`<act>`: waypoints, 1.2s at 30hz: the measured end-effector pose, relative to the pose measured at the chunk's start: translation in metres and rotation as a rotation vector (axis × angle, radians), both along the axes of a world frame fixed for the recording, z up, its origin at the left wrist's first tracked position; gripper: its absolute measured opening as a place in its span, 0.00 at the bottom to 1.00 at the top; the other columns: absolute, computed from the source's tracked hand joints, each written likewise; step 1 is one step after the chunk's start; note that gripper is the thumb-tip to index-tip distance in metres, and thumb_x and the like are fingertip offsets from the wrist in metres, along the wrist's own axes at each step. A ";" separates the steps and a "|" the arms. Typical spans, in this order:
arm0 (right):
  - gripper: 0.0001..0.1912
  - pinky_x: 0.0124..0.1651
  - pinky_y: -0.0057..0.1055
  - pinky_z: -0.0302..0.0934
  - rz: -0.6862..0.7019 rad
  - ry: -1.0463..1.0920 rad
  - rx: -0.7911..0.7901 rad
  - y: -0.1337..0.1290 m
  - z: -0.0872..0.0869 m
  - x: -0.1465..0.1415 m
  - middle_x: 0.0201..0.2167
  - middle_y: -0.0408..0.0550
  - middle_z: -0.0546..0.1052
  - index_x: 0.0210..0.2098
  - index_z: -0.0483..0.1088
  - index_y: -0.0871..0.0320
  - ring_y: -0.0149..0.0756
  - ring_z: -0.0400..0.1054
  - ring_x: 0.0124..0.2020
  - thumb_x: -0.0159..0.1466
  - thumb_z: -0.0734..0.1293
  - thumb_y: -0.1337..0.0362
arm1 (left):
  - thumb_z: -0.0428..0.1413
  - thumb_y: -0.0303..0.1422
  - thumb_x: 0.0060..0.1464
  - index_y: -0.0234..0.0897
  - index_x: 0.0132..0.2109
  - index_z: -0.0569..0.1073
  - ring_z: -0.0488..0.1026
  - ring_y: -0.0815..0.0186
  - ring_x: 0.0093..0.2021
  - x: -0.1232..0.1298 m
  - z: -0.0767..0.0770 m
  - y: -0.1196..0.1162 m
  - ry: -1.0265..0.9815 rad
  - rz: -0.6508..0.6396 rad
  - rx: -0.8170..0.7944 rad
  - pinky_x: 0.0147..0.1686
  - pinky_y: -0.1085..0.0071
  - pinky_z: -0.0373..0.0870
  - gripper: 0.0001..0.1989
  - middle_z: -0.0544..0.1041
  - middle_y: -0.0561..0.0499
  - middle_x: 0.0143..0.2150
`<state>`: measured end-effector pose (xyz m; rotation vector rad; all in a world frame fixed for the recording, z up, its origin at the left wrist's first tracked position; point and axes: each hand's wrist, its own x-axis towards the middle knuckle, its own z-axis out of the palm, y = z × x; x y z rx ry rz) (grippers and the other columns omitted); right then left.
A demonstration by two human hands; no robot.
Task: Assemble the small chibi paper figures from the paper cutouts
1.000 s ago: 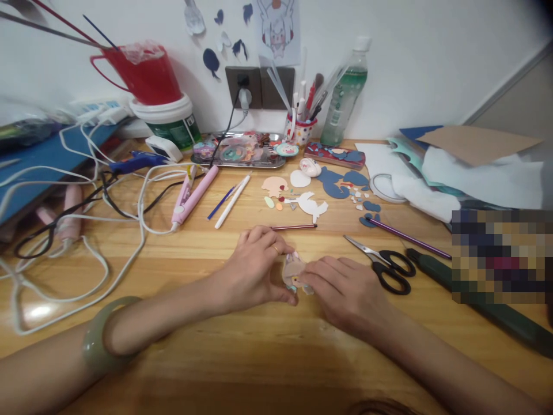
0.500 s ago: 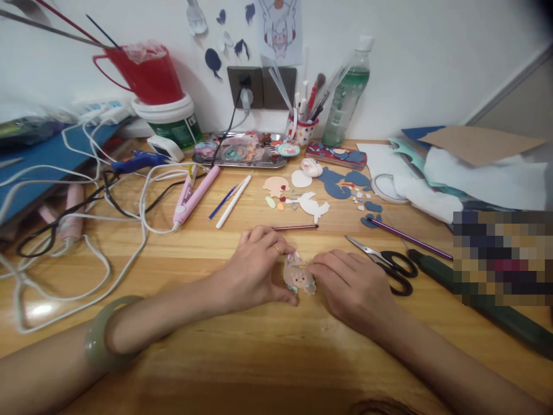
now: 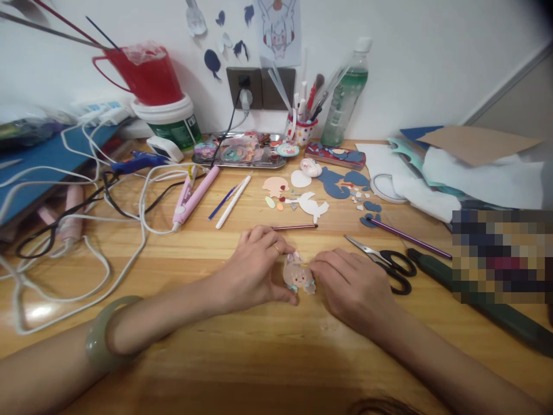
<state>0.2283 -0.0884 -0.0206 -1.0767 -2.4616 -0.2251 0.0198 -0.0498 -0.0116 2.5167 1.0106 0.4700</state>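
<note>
My left grip (image 3: 254, 266) is in the middle of the frame, shut around a little paper face (image 3: 299, 280). One finger is at its top and my thumb is at its bottom left. The paper face is just below the middle of the frame. It has two dark eyes, a smile, brown hair and pale blue bits at both sides. My right grip (image 3: 352, 285) is right of it. Those fingertips are bunched together at the upper right edge of the face. I can't tell if they pinch it or only touch it.

Black scissors (image 3: 396, 263) lie on the wooden surface (image 3: 259, 363), right of the middle, partly behind my right grip. A thin dark pencil (image 3: 300, 227) lies above my left grip. Further up are a white paper shape (image 3: 313, 206) and blue paper bits (image 3: 334, 183). A white pen (image 3: 234, 202) and a pink tool (image 3: 199, 197) lie left of those. A red jug (image 3: 151, 78) sits on a tub (image 3: 170, 125) at the upper left. A clear bottle (image 3: 345, 95) stands at the upper right.
</note>
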 end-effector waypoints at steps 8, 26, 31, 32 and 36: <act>0.04 0.34 0.30 0.58 -0.100 0.129 -0.033 0.001 0.005 -0.004 0.30 0.48 0.73 0.32 0.67 0.61 0.34 0.65 0.32 0.60 0.60 0.70 | 0.51 0.64 0.31 0.32 0.43 0.65 0.61 0.51 0.45 0.001 -0.001 -0.008 0.062 0.070 0.096 0.43 0.55 0.55 0.42 0.69 0.41 0.42; 0.06 0.32 0.27 0.56 -0.158 0.175 -0.145 0.002 0.010 0.001 0.31 0.45 0.74 0.33 0.68 0.59 0.31 0.67 0.31 0.61 0.59 0.68 | 0.61 0.39 0.46 0.46 0.46 0.71 0.58 0.56 0.49 -0.016 0.012 0.011 0.051 -0.130 -0.123 0.47 0.59 0.53 0.18 0.72 0.52 0.45; 0.05 0.32 0.28 0.55 -0.116 0.148 -0.169 0.001 0.010 -0.003 0.30 0.44 0.73 0.32 0.68 0.57 0.31 0.66 0.30 0.61 0.61 0.66 | 0.62 0.36 0.46 0.44 0.40 0.73 0.61 0.59 0.45 -0.011 0.009 0.006 0.004 -0.043 -0.128 0.42 0.63 0.53 0.12 0.75 0.54 0.38; 0.05 0.33 0.28 0.55 -0.101 0.134 -0.168 0.001 0.009 -0.004 0.31 0.44 0.73 0.32 0.69 0.57 0.31 0.66 0.31 0.61 0.61 0.66 | 0.62 0.37 0.46 0.43 0.39 0.73 0.61 0.59 0.45 -0.011 0.008 0.006 0.000 -0.032 -0.124 0.42 0.63 0.53 0.12 0.75 0.55 0.37; 0.07 0.34 0.29 0.55 -0.038 0.089 -0.179 0.001 0.007 -0.007 0.31 0.45 0.73 0.34 0.70 0.57 0.32 0.65 0.32 0.61 0.61 0.69 | 0.62 0.36 0.45 0.44 0.38 0.73 0.62 0.59 0.46 -0.009 0.007 0.004 -0.008 -0.011 -0.110 0.43 0.62 0.52 0.11 0.75 0.55 0.38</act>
